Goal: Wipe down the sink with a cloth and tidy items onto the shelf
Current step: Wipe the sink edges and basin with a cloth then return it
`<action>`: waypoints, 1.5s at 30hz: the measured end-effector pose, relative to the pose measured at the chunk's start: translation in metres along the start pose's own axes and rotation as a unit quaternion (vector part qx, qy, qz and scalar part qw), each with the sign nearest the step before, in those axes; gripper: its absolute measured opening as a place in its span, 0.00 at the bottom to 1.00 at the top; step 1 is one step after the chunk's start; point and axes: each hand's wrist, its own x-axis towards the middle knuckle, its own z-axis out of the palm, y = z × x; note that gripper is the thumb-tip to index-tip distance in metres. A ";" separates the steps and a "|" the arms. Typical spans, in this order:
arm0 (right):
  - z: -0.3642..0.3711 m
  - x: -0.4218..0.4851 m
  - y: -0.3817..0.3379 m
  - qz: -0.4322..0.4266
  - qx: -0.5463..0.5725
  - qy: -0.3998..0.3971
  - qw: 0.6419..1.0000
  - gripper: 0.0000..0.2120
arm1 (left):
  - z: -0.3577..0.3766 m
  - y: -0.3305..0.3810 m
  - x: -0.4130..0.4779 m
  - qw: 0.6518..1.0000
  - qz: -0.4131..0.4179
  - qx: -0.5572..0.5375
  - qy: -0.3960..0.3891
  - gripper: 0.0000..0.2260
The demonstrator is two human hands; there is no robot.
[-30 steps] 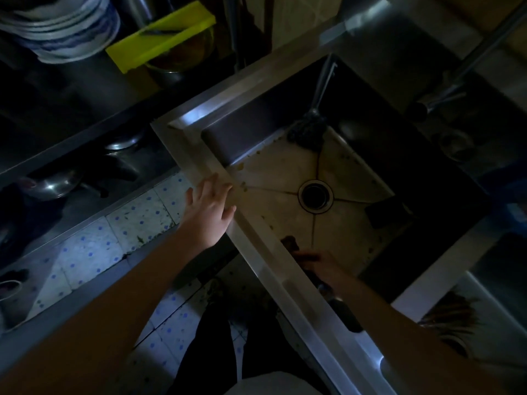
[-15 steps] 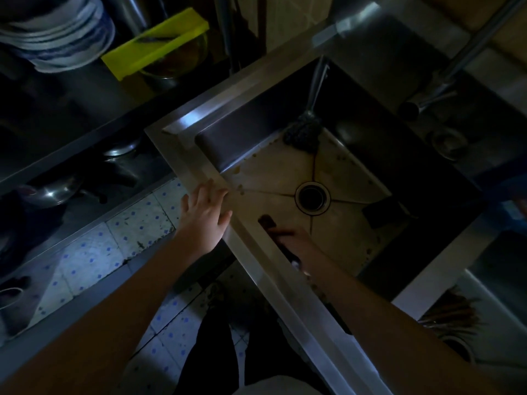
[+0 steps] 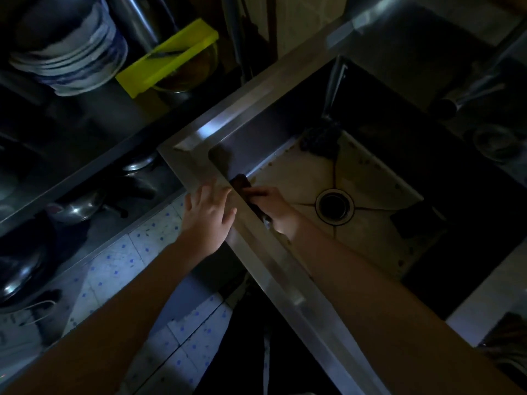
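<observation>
We've got our left hand point(image 3: 209, 216) flat, fingers spread, on the brushed-steel sink point(image 3: 258, 246) rim. Our right hand point(image 3: 269, 201) grips the dark, limp cloth point(image 3: 241, 182) against the sink's inner wall, cloth poking past our fingertips.

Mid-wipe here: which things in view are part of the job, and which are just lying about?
In the job:
right hand pressing the dark cloth on the sink wall
left hand on the rim

Lying about:
scrubber in the far corner
dark pad
bowl stack
yellow board
pans
</observation>
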 end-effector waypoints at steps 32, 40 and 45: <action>-0.048 -0.013 0.092 0.155 -0.146 0.028 0.977 0.07 | 0.011 -0.019 0.026 0.998 0.027 -0.061 0.009 0.16; 0.011 0.062 0.021 0.055 -0.066 0.046 0.995 0.10 | 0.003 -0.061 0.057 0.998 0.044 -0.032 0.028 0.19; 0.033 0.090 -0.010 0.024 -0.098 0.031 0.994 0.16 | 0.001 -0.069 0.070 0.997 0.068 -0.021 0.009 0.22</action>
